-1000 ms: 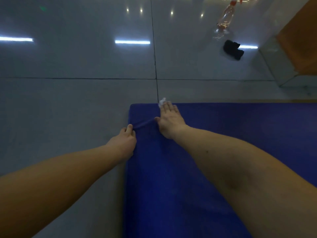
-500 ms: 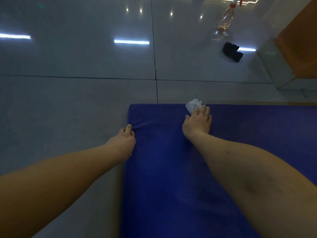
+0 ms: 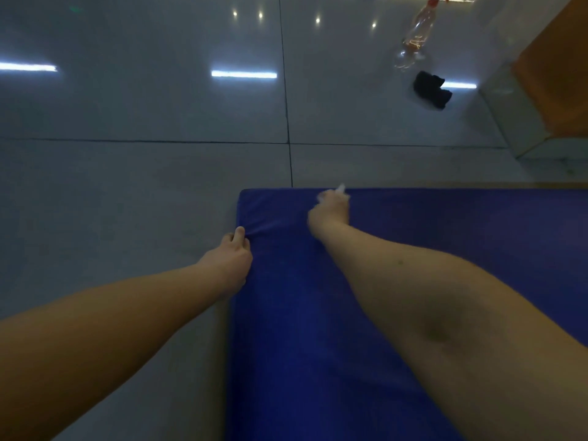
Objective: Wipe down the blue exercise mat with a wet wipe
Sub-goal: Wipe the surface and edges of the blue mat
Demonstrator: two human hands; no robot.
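On grey floor (image 3: 127, 186), pinched mat (image 3: 318, 345) left edge with left hand (image 3: 230, 259); rubbed far edge with wipe (image 3: 341, 188) under right hand (image 3: 329, 211), grip too blurred to tell; most seemingly not yet wiped.

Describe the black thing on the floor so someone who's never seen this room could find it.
Look past the far edge of the blue mat to the glossy tiled floor, toward the orange surface at right. There, just nearer than the clear spray bottle, lies the black bundle: small, dark, lumpy, not see-through.

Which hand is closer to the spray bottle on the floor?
Right. The right hand is on the blue mat near its far edge; the left hand grips the mat's left edge, farther from the spray bottle.
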